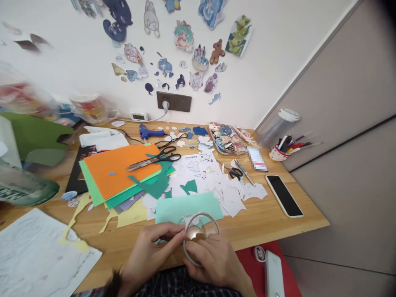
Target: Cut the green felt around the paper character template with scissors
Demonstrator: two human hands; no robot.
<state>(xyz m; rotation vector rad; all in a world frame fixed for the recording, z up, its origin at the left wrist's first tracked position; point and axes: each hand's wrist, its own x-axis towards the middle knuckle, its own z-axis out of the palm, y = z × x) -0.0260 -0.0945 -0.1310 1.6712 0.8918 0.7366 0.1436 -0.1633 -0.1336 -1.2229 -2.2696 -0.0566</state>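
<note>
A roll of clear tape (201, 215) is held up on its edge near the table's front, its ring facing me. My right hand (213, 258) is closed around its lower right side, with fingers reaching into the ring. The fingertips of my left hand (157, 243) pinch at the left rim; whether they have a loose end of tape cannot be made out. Just behind the roll lies a sheet of mint-green paper (188, 205), with a small pale paper cutout on it, partly hidden by the ring.
Black scissors (154, 159) lie on orange paper (120, 169) at left, smaller scissors (232, 170) at right. A blue glue gun (151, 132), a clear box of cutouts (227, 139), a phone (284, 196) and a pen cup (276, 153) stand around. White paper scraps (230, 196) cover the middle.
</note>
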